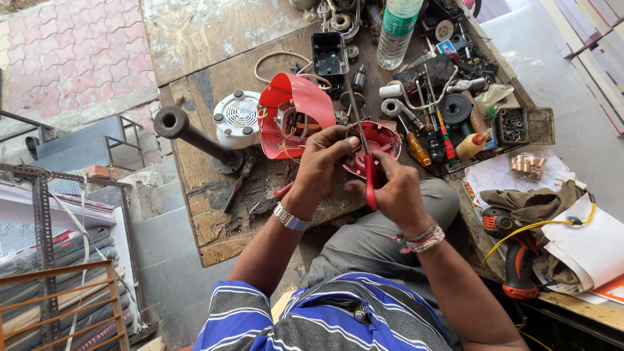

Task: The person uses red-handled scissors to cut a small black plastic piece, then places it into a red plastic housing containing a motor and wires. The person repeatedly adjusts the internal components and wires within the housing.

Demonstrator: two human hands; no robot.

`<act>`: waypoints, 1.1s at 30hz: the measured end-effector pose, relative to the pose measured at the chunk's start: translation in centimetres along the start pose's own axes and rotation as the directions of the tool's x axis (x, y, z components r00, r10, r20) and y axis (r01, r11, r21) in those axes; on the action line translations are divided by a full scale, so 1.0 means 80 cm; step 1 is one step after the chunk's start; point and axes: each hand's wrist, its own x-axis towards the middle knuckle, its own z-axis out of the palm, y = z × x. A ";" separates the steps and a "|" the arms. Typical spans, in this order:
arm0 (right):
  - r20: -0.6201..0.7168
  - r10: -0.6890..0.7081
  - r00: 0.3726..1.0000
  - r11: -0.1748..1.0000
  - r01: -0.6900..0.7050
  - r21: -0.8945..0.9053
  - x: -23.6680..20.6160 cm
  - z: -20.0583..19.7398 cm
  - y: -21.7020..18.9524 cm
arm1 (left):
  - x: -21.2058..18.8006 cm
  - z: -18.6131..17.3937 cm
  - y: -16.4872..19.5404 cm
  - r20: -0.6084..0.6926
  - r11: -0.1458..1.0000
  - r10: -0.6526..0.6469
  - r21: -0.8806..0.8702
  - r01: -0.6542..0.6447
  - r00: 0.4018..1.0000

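A dark pipe stand (195,135) stood at the left of the worn wooden bench (195,39), with a white round base (236,118) just beside it. Pliers (270,201) lay on the bench edge below, near the left wrist. Next came a red housing (292,110), open and tilted, its wires and motor parts showing, touching the smaller red part (380,140) that the person worked on at the bench's front edge. The left hand (323,164) was closed on that red part's near rim, steadying it. The right hand (395,192) gripped a red-handled screwdriver (368,170), its shaft running up across the red part toward a black box (329,55) behind. A plastic bottle (396,29) stood further back. To the right, screwdrivers (434,133), a glue bottle (470,144) and small parts crowded a tray (539,127). A cordless drill (510,250) rested at far right beside a cloth (536,201) and papers (585,250).
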 end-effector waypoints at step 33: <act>0.736 -0.010 0.677 0.938 0.262 -0.228 -0.033 0.058 0.058 | -0.080 -0.039 0.072 -0.262 0.847 0.510 0.316 -0.427 0.819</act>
